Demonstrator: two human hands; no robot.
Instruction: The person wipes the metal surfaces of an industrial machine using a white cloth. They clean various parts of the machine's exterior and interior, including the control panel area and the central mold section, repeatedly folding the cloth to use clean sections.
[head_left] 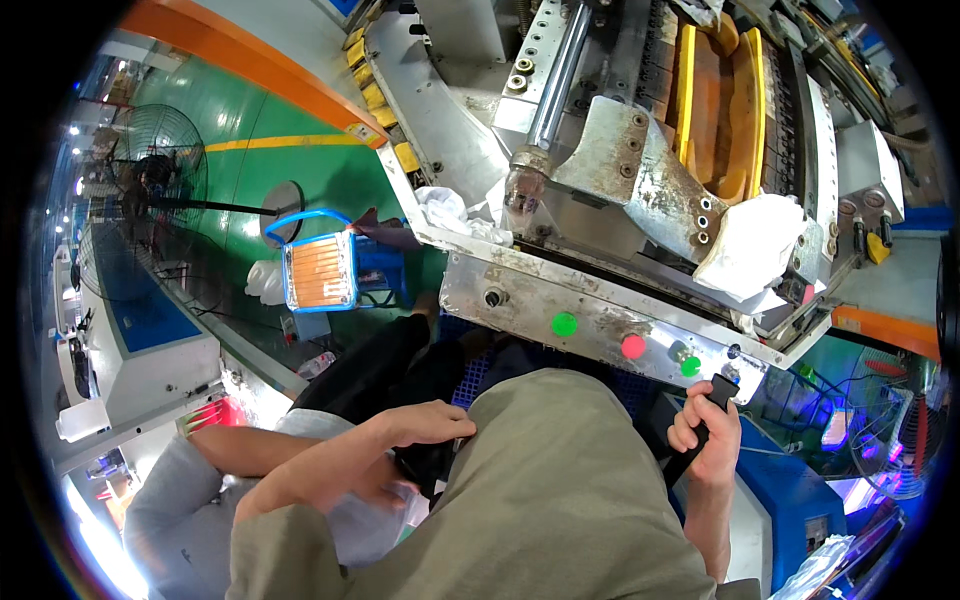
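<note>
Floor [300,110] — green, yellow-lined. Pedestal fan [153,172]; blue-framed slatted seat [320,275]. Machine [632,165]: scuffed front panel [600,327], green and red buttons. Right hand [708,430]: closed around black strip [722,388], near panel's right end. Left hand [430,423]: curled beside olive shirt [560,470] — grasp cannot be told.

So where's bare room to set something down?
The smooth grey metal plate between the row of yellow blocks and the bolted steel block looks bare, as does the green floor between the orange beam and round grey fan base. Crumpled white cloths crowd behind the metal front ledge.
</note>
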